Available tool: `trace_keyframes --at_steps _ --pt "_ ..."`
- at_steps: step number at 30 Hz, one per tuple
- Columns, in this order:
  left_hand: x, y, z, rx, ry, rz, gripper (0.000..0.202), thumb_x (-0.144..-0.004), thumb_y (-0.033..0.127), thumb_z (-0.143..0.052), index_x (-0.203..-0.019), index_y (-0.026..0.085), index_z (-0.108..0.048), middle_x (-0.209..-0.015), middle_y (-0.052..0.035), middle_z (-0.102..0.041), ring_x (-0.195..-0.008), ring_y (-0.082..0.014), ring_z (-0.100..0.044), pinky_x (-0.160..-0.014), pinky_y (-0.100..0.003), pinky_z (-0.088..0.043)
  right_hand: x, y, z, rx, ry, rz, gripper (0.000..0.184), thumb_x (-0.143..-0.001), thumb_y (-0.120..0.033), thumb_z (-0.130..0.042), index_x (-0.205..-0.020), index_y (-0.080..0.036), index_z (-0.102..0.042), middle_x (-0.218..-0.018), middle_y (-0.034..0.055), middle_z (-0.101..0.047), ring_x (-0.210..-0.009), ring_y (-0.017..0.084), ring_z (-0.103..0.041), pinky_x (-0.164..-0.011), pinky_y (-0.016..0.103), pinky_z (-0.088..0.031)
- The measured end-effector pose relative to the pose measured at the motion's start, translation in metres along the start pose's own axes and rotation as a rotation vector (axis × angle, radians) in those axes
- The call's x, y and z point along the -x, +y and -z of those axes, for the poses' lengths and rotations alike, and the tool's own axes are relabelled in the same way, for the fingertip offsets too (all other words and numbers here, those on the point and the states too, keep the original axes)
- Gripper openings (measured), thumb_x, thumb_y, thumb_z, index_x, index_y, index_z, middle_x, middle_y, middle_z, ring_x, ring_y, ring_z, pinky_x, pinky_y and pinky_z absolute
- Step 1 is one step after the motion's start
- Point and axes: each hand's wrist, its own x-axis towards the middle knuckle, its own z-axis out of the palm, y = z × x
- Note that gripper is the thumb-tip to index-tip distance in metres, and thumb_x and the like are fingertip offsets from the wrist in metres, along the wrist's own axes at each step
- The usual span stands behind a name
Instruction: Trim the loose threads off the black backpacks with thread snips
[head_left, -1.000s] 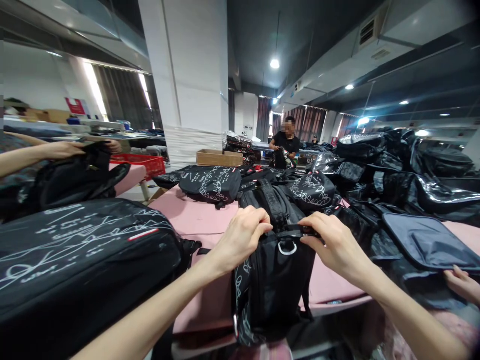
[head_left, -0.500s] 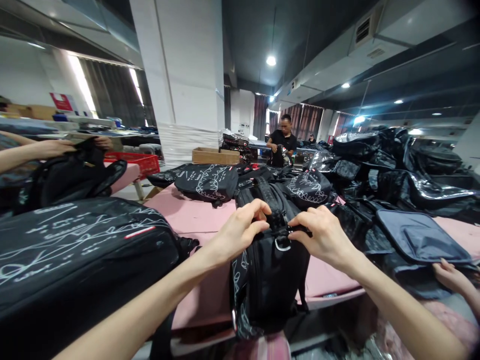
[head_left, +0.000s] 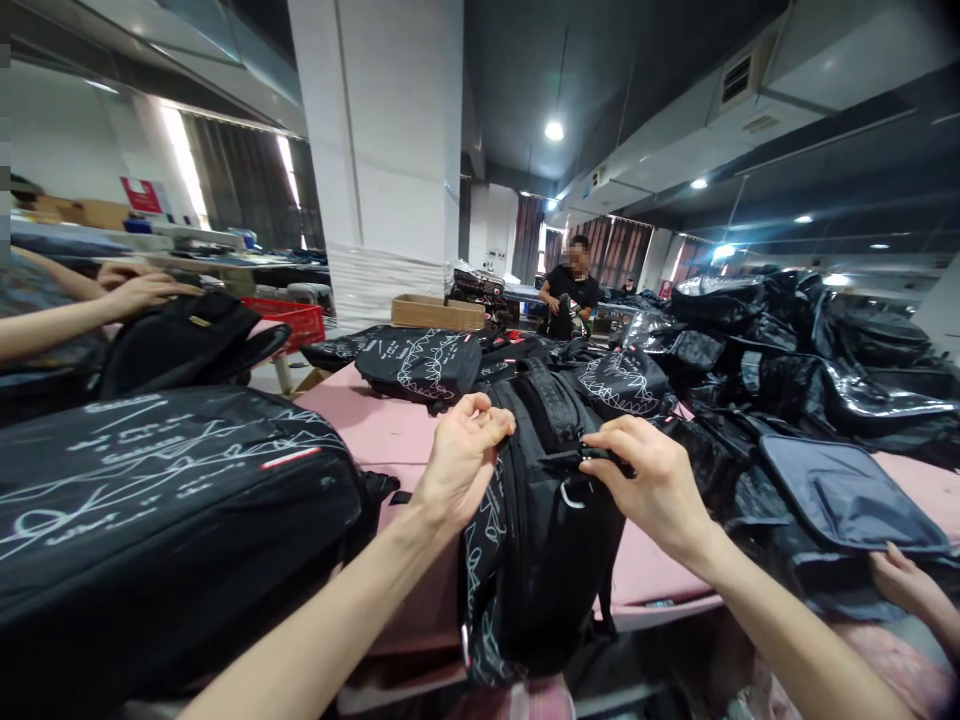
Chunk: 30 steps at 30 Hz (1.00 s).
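Observation:
A black backpack (head_left: 551, 560) stands in front of me with its top handle up and a white loop mark on its face. My right hand (head_left: 649, 475) pinches a small black zipper pull at the right side of the backpack's top. To the left of the handle is my left hand (head_left: 463, 460), raised above the backpack's edge, its fingers curled and thumb pressed to them. Whatever it may hold is hidden. Close to my left forearm lies another black backpack (head_left: 172, 470) with white line print and a red-white tag.
Pink sheeting (head_left: 397, 425) covers the table. Printed black backpacks (head_left: 420, 365) lie behind, and a pile of dark bags (head_left: 795, 340) rises at right. At left a co-worker's hands (head_left: 142, 290) handle a black bag; another hand (head_left: 904, 580) touches a grey-lined bag. A person (head_left: 570, 285) stands behind.
My left hand has moved left and down, away from the backpack's zipper area, and its fingers have closed up. My right hand stays at the same spot. The co-worker's bag at left has shifted.

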Motion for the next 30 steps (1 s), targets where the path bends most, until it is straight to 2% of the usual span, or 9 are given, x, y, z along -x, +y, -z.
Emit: trace_keyframes --at_steps 4,13,15,17,21,22,24,27,30 --pt "-0.001 0.001 0.0 0.052 -0.012 0.038 0.046 -0.049 0.012 -0.078 -0.077 0.017 -0.042 -0.057 0.0065 -0.053 -0.057 -0.0067 -0.051 -0.06 -0.017 -0.039 -0.007 -0.014 -0.008 0.121 0.054 0.072 0.01 -0.081 -0.022 -0.059 -0.089 -0.02 -0.064 -0.083 0.0038 -0.063 -0.076 0.016 -0.056 -0.067 0.026 -0.044" --pt "0.004 0.004 0.0 -0.032 -0.056 0.036 0.041 -0.05 0.021 -0.079 -0.072 0.017 -0.045 -0.057 0.0058 -0.052 -0.057 -0.0072 -0.049 -0.059 -0.018 -0.037 -0.018 -0.028 -0.016 0.245 -0.021 0.134 0.009 -0.083 -0.021 -0.056 -0.08 -0.02 -0.065 -0.078 0.0035 -0.061 -0.073 0.015 -0.055 -0.066 0.025 -0.041" --pt "-0.001 0.013 0.009 -0.161 -0.112 0.025 0.035 -0.053 0.025 -0.077 -0.068 0.017 -0.047 -0.057 0.0042 -0.052 -0.057 -0.0084 -0.048 -0.06 -0.02 -0.038 -0.018 -0.025 -0.013 0.193 -0.025 0.112 0.009 -0.083 -0.02 -0.056 -0.08 -0.019 -0.065 -0.078 0.0035 -0.062 -0.074 0.015 -0.055 -0.067 0.025 -0.041" --pt "-0.01 0.029 0.024 -0.428 -0.135 -0.036 0.026 -0.058 0.028 -0.073 -0.064 0.017 -0.05 -0.058 0.0013 -0.054 -0.06 -0.0118 -0.05 -0.061 -0.023 -0.04 -0.016 -0.019 -0.007 0.078 -0.013 0.051 0.008 -0.083 -0.02 -0.056 -0.082 -0.019 -0.064 -0.078 0.0034 -0.062 -0.075 0.015 -0.056 -0.069 0.026 -0.042" --pt "-0.027 0.065 0.039 -0.853 0.023 -0.29 0.011 -0.062 0.02 -0.069 -0.068 0.02 -0.06 -0.084 -0.0059 -0.063 -0.096 -0.0239 -0.052 -0.076 -0.03 -0.042 -0.011 0.0 0.0 -0.307 -0.011 -0.196 0.012 -0.08 -0.026 -0.058 -0.09 -0.02 -0.062 -0.086 0.0034 -0.064 -0.08 0.017 -0.059 -0.071 0.027 -0.044" --pt "-0.028 0.068 0.034 -0.879 0.049 -0.317 0.011 -0.062 0.018 -0.068 -0.07 0.02 -0.061 -0.09 -0.0065 -0.063 -0.102 -0.0251 -0.049 -0.079 -0.031 -0.042 -0.009 0.004 -0.002 -0.422 -0.006 -0.281 0.014 -0.079 -0.028 -0.059 -0.09 -0.02 -0.061 -0.087 0.0034 -0.065 -0.08 0.017 -0.059 -0.07 0.028 -0.045" --pt "-0.027 0.065 0.013 -0.844 -0.013 -0.207 0.01 -0.065 0.019 -0.067 -0.073 0.018 -0.062 -0.091 -0.0077 -0.062 -0.1 -0.0248 -0.051 -0.079 -0.032 -0.043 -0.005 0.009 -0.01 -0.654 0.038 -0.438 0.019 -0.077 -0.032 -0.061 -0.09 -0.019 -0.06 -0.085 0.003 -0.064 -0.077 0.017 -0.059 -0.068 0.027 -0.045" --pt "-0.025 0.04 -0.031 -0.517 -0.199 0.222 0.013 -0.076 0.025 -0.06 -0.071 0.013 -0.058 -0.073 -0.0082 -0.061 -0.074 -0.0185 -0.059 -0.069 -0.032 -0.048 0.001 0.006 -0.024 -0.937 0.141 -0.569 0.022 -0.074 -0.034 -0.064 -0.09 -0.019 -0.06 -0.078 0.0013 -0.062 -0.07 0.013 -0.055 -0.064 0.025 -0.043" --pt "-0.033 0.017 -0.062 -0.268 -0.144 0.389 0.02 -0.084 0.023 -0.052 -0.067 0.012 -0.051 -0.056 -0.0012 -0.052 -0.048 -0.009 -0.051 -0.051 -0.023 -0.045 0.008 0.001 -0.024 -1.113 0.184 -0.594 0.022 -0.072 -0.034 -0.066 -0.088 -0.02 -0.06 -0.071 -0.0006 -0.057 -0.062 0.01 -0.049 -0.058 0.023 -0.04"
